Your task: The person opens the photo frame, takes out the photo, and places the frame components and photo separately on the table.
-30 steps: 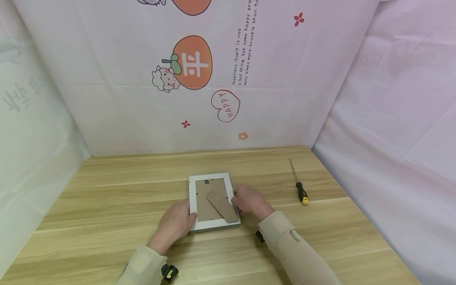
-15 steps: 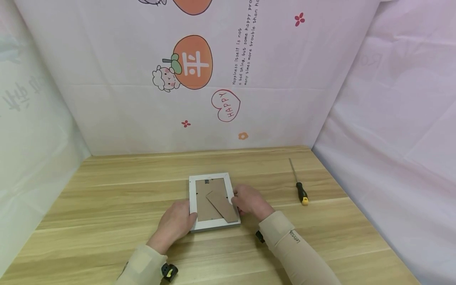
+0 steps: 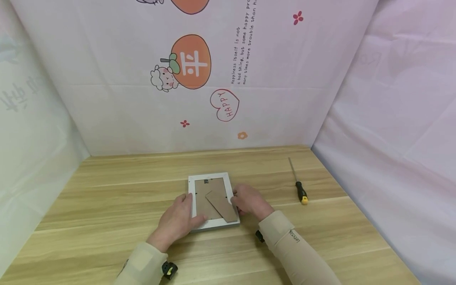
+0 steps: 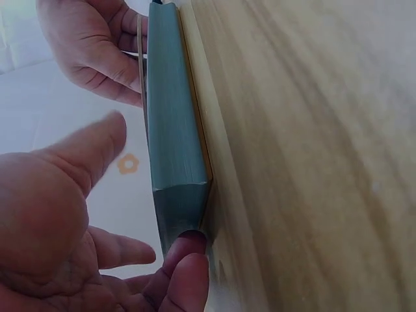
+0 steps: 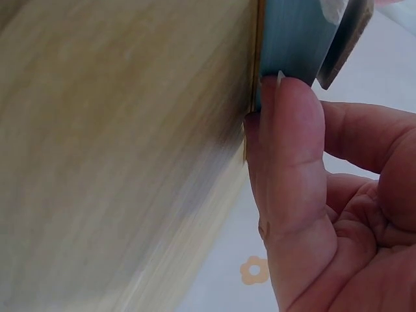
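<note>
A photo frame (image 3: 206, 204) lies back side up on the wooden table, with a pale border and a brown backing board. Its brown easel stand (image 3: 223, 206) slants across the lower right. At the left edge is my left hand (image 3: 176, 217); its thumb reaches over the lower left corner. In the left wrist view that thumb is raised off the frame (image 4: 174, 117), and a fingertip touches the blue-grey side. My right hand (image 3: 251, 201) grips the right edge. Seen from the right wrist, fingertips (image 5: 296, 97) press on the frame's side near the table, with the thumb behind.
A screwdriver (image 3: 301, 192) with a black and yellow handle lies on the table (image 3: 124, 198) to the right, its shaft pointing away. White printed cloth (image 3: 278, 114) stands behind the table, and plain cloth hangs at both sides.
My left hand has loosened from the left edge: its thumb has moved right over the lower corner and its fingers have spread. The right hand and the frame have stayed in place.
</note>
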The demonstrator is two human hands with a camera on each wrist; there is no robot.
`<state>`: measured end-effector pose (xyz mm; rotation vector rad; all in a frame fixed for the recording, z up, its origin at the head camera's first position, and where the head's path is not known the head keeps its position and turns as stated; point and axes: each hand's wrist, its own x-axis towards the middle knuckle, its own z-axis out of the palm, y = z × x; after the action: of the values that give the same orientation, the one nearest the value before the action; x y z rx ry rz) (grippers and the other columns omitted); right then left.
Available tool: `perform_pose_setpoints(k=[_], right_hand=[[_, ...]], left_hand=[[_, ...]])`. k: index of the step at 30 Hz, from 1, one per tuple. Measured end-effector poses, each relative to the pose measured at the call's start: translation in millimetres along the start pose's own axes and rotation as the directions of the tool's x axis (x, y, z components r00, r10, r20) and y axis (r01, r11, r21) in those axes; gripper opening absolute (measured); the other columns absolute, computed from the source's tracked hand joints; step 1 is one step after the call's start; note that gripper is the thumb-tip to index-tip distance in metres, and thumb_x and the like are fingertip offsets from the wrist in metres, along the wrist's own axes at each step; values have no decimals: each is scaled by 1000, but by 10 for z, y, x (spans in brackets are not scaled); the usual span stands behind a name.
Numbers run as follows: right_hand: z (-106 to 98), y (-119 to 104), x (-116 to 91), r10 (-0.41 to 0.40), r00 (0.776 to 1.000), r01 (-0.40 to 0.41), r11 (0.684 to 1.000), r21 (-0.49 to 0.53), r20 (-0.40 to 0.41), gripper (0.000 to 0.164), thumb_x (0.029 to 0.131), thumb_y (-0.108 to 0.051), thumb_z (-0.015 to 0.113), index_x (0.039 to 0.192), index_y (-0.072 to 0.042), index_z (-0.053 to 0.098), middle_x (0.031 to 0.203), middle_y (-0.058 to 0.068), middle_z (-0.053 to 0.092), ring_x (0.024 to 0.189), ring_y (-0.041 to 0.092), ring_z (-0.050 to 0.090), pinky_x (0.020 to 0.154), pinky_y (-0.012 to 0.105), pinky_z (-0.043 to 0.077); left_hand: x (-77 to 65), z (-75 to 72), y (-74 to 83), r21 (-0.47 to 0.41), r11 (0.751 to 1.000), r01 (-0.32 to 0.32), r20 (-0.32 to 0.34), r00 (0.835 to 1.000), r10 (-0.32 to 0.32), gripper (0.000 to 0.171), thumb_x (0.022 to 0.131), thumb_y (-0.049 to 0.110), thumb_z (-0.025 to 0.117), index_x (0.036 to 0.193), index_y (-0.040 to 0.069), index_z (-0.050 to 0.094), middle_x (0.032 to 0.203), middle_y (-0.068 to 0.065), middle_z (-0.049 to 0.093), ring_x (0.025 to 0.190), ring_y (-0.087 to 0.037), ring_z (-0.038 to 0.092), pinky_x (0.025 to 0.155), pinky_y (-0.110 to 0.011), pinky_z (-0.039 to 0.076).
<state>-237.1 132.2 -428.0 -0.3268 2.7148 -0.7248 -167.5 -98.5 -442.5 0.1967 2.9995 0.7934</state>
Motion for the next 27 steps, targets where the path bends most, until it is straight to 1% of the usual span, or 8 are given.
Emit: perform_pose_setpoints(k=[2, 5, 9, 16, 20, 23, 27], right_hand=[[1, 0, 2, -3, 1000, 3, 1000, 1, 1, 30, 94, -13, 54, 118, 1, 64, 79, 5, 64, 59, 17, 63, 58, 31, 52], [-1, 0, 1, 0, 1000, 0, 1000, 5, 1, 30, 94, -14, 54, 119, 1, 63, 80, 5, 63, 60, 17, 63, 58, 31, 52], [-4, -2, 1, 7, 1000, -7, 1000, 7, 0, 31, 94, -14, 54, 120, 1, 62, 80, 5, 63, 60, 18, 63, 59, 32, 52], [-3, -5, 9, 11, 1000, -11, 1000, 0, 7, 31, 94, -14, 54, 121, 0, 63, 77, 4, 63, 59, 17, 63, 58, 32, 51], [-4, -9, 9, 11, 1000, -11, 1000, -3, 10, 30, 94, -13, 54, 120, 0, 63, 77, 3, 63, 59, 16, 63, 58, 31, 51], [-3, -5, 11, 9, 1000, -9, 1000, -3, 9, 30, 94, -13, 54, 119, 0, 63, 77, 4, 64, 59, 16, 63, 58, 31, 51], [-2, 4, 2, 0, 1000, 0, 1000, 6, 3, 28, 94, -13, 55, 117, 0, 65, 77, 3, 64, 58, 16, 62, 58, 31, 51]], left_hand=[[2, -1, -1, -4, 1000, 0, 6, 1000, 0, 98, 77, 60, 70, 147, -2, 38, 150, -29, 36, 129, -45, 43, 102, -58, 40], [3, -4, 6, -1, 1000, -8, 7, 1000, 8, 102, 73, 62, 73, 146, -1, 40, 149, -30, 36, 128, -46, 44, 101, -58, 41], [14, 3, 18, 15, 1000, -26, -3, 1000, 26, 100, 71, 59, 76, 146, 1, 42, 149, -29, 37, 127, -46, 45, 100, -58, 42], [21, 16, 20, 28, 998, -54, -23, 998, 55, 96, 70, 55, 78, 144, 4, 44, 147, -24, 43, 124, -39, 49, 97, -54, 45], [24, 11, 35, 46, 998, -44, -6, 999, 44, 97, 71, 56, 77, 142, 0, 45, 141, -24, 50, 120, -38, 52, 94, -53, 47], [23, 5, 46, 64, 997, -36, 10, 999, 36, 98, 70, 58, 77, 141, -3, 45, 131, -22, 57, 112, -35, 57, 89, -51, 49], [20, 1, 54, 73, 997, -29, 26, 999, 28, 100, 70, 59, 77, 140, -4, 45, 125, -21, 61, 107, -33, 59, 84, -49, 51]])
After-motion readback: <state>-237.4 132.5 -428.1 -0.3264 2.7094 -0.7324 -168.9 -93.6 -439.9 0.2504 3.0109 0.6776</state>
